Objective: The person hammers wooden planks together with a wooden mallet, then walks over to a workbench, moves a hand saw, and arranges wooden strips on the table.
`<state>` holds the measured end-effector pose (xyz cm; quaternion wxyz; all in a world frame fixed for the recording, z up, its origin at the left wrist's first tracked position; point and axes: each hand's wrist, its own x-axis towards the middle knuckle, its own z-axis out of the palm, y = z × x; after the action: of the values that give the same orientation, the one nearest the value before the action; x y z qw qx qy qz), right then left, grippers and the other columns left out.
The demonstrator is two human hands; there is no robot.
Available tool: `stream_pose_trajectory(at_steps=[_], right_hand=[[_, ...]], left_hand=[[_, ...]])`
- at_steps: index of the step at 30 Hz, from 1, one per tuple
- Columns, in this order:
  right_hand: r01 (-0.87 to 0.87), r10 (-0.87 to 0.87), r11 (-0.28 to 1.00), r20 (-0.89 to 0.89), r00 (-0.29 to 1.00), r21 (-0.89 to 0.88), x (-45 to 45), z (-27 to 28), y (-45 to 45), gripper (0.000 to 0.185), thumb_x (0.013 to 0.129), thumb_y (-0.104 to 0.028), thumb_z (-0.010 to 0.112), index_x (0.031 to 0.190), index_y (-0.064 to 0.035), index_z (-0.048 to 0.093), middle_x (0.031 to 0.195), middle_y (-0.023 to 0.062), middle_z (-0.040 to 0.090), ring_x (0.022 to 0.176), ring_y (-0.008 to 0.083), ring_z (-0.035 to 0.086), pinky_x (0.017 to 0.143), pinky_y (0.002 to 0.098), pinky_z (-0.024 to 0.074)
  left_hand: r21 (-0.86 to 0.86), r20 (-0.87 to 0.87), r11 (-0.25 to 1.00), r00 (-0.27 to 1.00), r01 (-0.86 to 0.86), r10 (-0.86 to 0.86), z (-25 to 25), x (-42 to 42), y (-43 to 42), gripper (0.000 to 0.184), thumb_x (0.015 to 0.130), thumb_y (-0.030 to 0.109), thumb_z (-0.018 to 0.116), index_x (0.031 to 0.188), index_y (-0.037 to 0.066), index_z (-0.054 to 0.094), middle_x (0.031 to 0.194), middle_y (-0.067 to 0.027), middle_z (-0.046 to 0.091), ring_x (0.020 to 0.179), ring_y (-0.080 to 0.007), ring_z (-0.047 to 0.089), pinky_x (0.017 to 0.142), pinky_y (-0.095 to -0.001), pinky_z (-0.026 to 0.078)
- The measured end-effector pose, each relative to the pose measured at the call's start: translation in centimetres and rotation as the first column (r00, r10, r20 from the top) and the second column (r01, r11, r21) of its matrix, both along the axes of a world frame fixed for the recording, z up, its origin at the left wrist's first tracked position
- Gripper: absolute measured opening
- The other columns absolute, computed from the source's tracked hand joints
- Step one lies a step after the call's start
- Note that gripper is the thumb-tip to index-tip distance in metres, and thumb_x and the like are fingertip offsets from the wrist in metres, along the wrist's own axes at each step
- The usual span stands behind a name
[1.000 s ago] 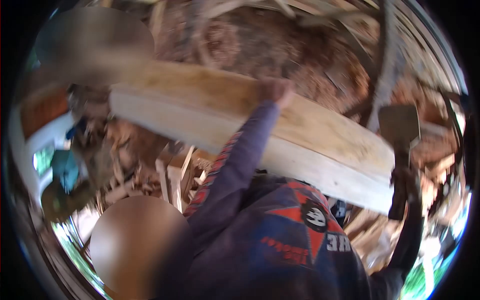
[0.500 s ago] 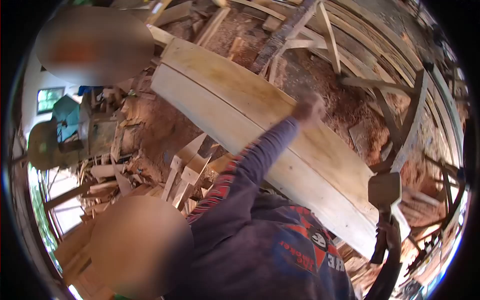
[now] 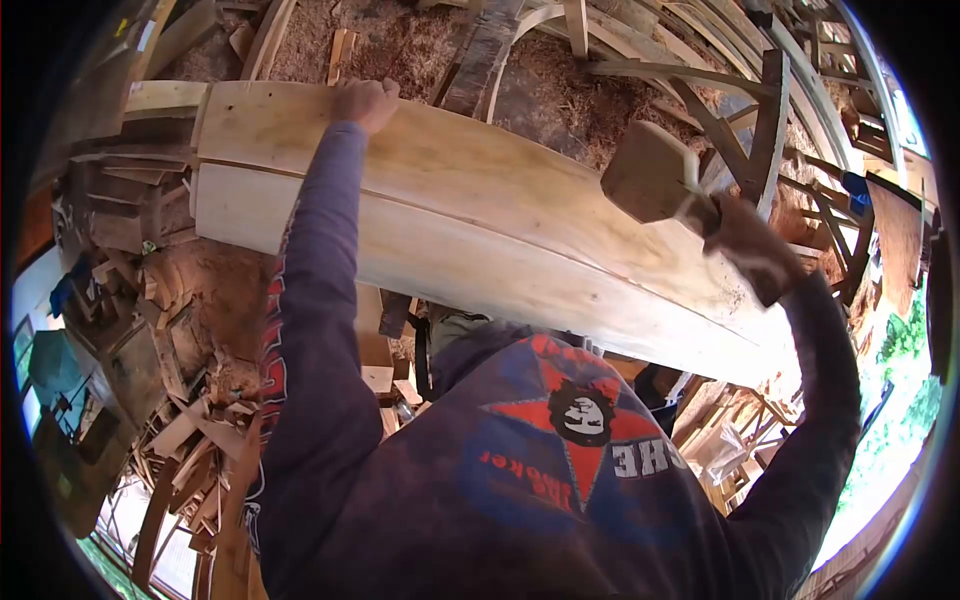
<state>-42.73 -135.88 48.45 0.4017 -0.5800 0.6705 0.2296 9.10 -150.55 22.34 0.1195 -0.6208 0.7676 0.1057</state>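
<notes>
A long panel of pale wooden boards [image 3: 450, 215] stretches across in front of me, with a lengthwise seam between its boards. My left hand [image 3: 367, 105] is at the panel's far edge toward the left end, its fingers curled over the edge. In my right hand [image 3: 755, 245] is a wooden mallet [image 3: 650, 172], gripped by its handle. The mallet's broad block head is above the far right part of the panel; whether it touches the wood I cannot tell.
Curved timber pieces and frames [image 3: 765, 130] stand beyond the panel at right. Wood shavings [image 3: 400, 45] cover the ground behind it. Offcuts [image 3: 195, 440] lie heaped at lower left, near a green-blue object [image 3: 55, 362].
My left hand has shifted left along the panel's far edge. My right hand has brought the mallet from the near right end to over the panel. The view has turned.
</notes>
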Motion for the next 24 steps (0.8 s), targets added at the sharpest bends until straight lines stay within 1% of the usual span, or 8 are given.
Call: stream_pose_trajectory(at_steps=[3,6,9,12,14,18,22,24], right_hand=[[-0.042,0.039,0.996,0.042,0.998,0.085,3.2,1.6,-6.6,0.05,0.057,-0.005,0.081,0.101,0.0005,0.059,0.084,0.0122,0.065,0.077,0.0224,0.062,0.07,0.0374,0.0486],[0.102,-0.119,0.989,0.175,0.977,0.105,3.9,-0.4,-11.4,0.045,0.061,-0.007,0.078,0.101,-0.0002,0.06,0.077,0.0079,0.064,0.07,0.0176,0.061,0.068,0.0338,0.0485],[-0.075,0.076,0.997,0.056,0.996,-0.005,4.0,-5.1,-15.2,0.033,0.064,-0.009,0.076,0.093,0.0,0.063,0.07,0.0065,0.063,0.063,0.0172,0.06,0.065,0.0337,0.0492],[0.015,-0.041,0.985,0.145,0.989,0.171,9.0,-5.6,-14.9,0.021,0.067,-0.014,0.075,0.078,0.0014,0.066,0.06,0.0062,0.06,0.054,0.0168,0.058,0.054,0.0335,0.047],[-0.246,0.225,0.866,0.1,0.969,0.436,10.9,-5.8,-14.7,0.022,0.066,-0.014,0.076,0.079,0.0004,0.067,0.063,0.008,0.063,0.054,0.0167,0.058,0.053,0.0342,0.046],[-0.245,0.221,0.96,0.171,0.96,0.135,10.0,-5.6,-17.8,0.022,0.066,-0.012,0.076,0.078,0.0015,0.064,0.067,0.0083,0.064,0.061,0.0179,0.062,0.06,0.0335,0.0505],[0.104,-0.135,0.969,0.128,0.983,0.226,11.7,-6.5,-18.1,0.033,0.065,-0.008,0.074,0.094,0.0009,0.062,0.07,0.0062,0.062,0.063,0.0169,0.061,0.059,0.0328,0.0483],[-0.178,0.155,0.912,0.09,0.984,0.37,12.0,-7.1,-17.0,0.031,0.066,-0.01,0.075,0.092,0.0008,0.063,0.069,0.0063,0.063,0.064,0.0174,0.06,0.061,0.0345,0.0479]], left_hand=[[-0.255,-0.078,0.957,0.99,-0.135,0.119,2.4,-2.2,1.5,0.044,0.091,0.029,0.041,0.08,0.001,0.074,0.081,-0.0188,0.072,0.09,-0.0372,0.067,0.097,-0.0453,0.042],[-0.129,-0.041,0.985,0.994,-0.11,0.105,3.5,-2.6,1.4,0.053,0.092,0.034,0.037,0.076,0.002,0.075,0.089,-0.0165,0.074,0.094,-0.0301,0.065,0.097,-0.0411,0.039],[-0.193,-0.019,0.979,0.997,-0.071,0.069,3.1,-2.3,1.3,0.052,0.091,0.034,0.038,0.075,0.001,0.075,0.087,-0.016,0.074,0.09,-0.0299,0.064,0.094,-0.0413,0.04],[-0.253,-0.079,0.964,0.995,-0.084,0.066,2.0,-2.2,1.5,0.049,0.089,0.032,0.04,0.072,0.001,0.074,0.084,-0.016,0.073,0.088,-0.0308,0.063,0.095,-0.0419,0.04],[-0.256,-0.085,0.962,0.994,-0.092,0.072,2.2,-2.3,2.0,0.049,0.089,0.032,0.041,0.07,0.0,0.073,0.082,-0.0162,0.073,0.086,-0.0312,0.063,0.095,-0.0423,0.04],[-0.354,-0.187,0.926,0.98,-0.13,0.066,1.5,-2.3,2.1,0.048,0.087,0.033,0.045,0.063,0.0,0.071,0.075,-0.0163,0.071,0.084,-0.0317,0.062,0.094,-0.0435,0.04],[-0.34,-0.169,0.931,0.982,-0.133,0.078,1.7,-2.5,2.1,0.049,0.086,0.034,0.046,0.061,0.0,0.071,0.073,-0.0154,0.071,0.084,-0.0309,0.062,0.093,-0.0429,0.04],[-0.314,-0.092,0.942,0.991,-0.123,0.099,2.2,-2.5,2.0,0.048,0.086,0.034,0.046,0.063,0.001,0.072,0.076,-0.0147,0.071,0.085,-0.0292,0.062,0.093,-0.0417,0.039]])
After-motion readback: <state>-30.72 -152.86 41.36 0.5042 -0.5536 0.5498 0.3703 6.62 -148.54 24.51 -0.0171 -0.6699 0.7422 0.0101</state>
